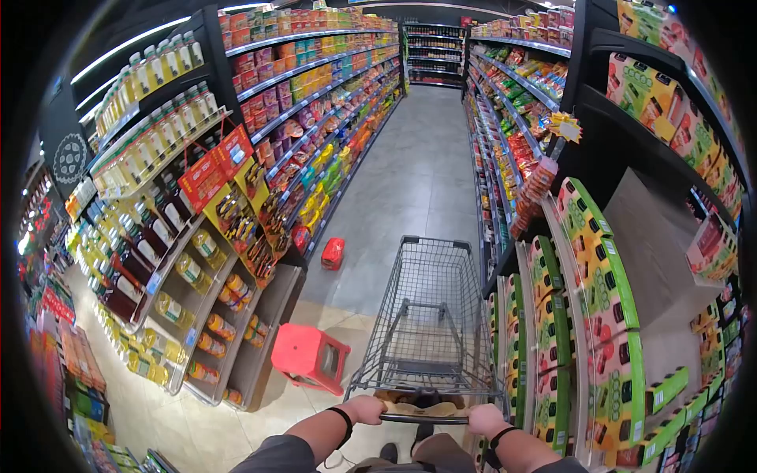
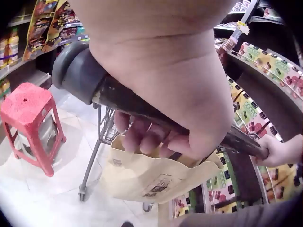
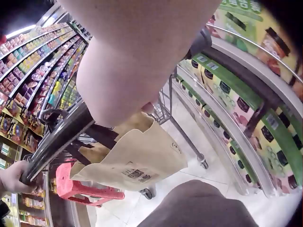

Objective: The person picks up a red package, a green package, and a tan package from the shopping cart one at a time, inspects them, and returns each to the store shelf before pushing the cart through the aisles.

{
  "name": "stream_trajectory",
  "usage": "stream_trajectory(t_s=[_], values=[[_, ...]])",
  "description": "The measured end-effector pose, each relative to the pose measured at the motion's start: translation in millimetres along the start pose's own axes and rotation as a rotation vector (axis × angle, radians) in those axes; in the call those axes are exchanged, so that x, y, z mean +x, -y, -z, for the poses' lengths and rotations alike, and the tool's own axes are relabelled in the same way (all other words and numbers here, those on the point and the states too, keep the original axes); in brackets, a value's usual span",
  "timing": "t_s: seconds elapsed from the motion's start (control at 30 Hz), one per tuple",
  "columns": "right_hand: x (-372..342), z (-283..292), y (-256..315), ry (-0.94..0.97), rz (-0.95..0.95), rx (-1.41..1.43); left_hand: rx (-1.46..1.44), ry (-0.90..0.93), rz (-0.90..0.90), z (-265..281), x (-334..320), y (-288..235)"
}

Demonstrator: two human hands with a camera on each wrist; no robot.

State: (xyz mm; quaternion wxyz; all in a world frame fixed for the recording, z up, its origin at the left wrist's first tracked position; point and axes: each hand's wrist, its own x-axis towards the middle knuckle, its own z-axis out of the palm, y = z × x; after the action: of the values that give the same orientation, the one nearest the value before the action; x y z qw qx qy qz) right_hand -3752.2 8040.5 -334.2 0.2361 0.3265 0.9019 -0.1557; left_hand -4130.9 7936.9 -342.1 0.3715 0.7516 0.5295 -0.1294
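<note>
My left hand (image 1: 367,409) grips the left end of the shopping cart's dark handle bar (image 1: 426,418). In the left wrist view its fingers curl under the bar (image 2: 128,101). On the bar's other end my right hand (image 1: 485,420) holds on, its fingers mostly hidden in the right wrist view. The wire shopping cart (image 1: 436,241) stretches ahead, and its basket shows bare mesh. Just below the handle hangs a beige paper bag (image 2: 147,177) with dark straps (image 3: 103,135), open at the top and close to the left fingers.
A red plastic stool (image 1: 303,351) stands left of the cart. Further up, a red package (image 1: 333,254) lies on the floor by the left shelf. Boxed goods (image 1: 599,276) line the right side closely, bottles (image 1: 189,268) the left. Grey aisle floor (image 1: 418,158) runs ahead between shelves.
</note>
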Motion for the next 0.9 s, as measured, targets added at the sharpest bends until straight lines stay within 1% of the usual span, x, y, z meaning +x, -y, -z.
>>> stream_trajectory(t_s=[0.07, 0.17, 0.27, 0.33, 0.4, 0.43, 0.53, 0.63, 0.7, 0.77, 0.83, 0.9], values=[[25, 19, -15, -0.001, -0.004, 0.003, 0.012, 0.011, -0.006, 29, 16, 15], [55, 65, -38, -0.027, 0.004, 0.03, 0.009, 0.0, -0.004, 72, 46, 35], [96, 103, -67, -0.055, 0.017, 0.064, 0.051, 0.005, 0.028, 115, 76, 60], [131, 118, -94, -0.06, 0.015, 0.071, 0.023, 0.017, 0.063, 153, 91, 70], [169, 126, -118, -0.039, 0.027, 0.11, 0.037, 0.03, 0.072, 179, 113, 90], [180, 141, -127, -0.044, 0.019, 0.116, 0.032, 0.032, 0.085, 190, 123, 98], [220, 192, -151, 0.061, 0.071, 0.087, 0.041, 0.062, 0.111, 225, 154, 126], [258, 230, -175, 0.048, 0.104, 0.105, 0.024, 0.073, 0.131, 260, 182, 155], [297, 236, -194, 0.046, 0.099, 0.087, 0.043, 0.035, 0.124, 286, 199, 175], [330, 250, -212, 0.046, 0.095, 0.062, 0.031, 0.036, 0.146, 320, 215, 190], [365, 274, -231, 0.021, 0.098, 0.072, -0.031, 0.045, 0.139, 347, 239, 217], [399, 301, -251, 0.013, 0.085, 0.074, -0.027, 0.05, 0.126, 383, 263, 240]])
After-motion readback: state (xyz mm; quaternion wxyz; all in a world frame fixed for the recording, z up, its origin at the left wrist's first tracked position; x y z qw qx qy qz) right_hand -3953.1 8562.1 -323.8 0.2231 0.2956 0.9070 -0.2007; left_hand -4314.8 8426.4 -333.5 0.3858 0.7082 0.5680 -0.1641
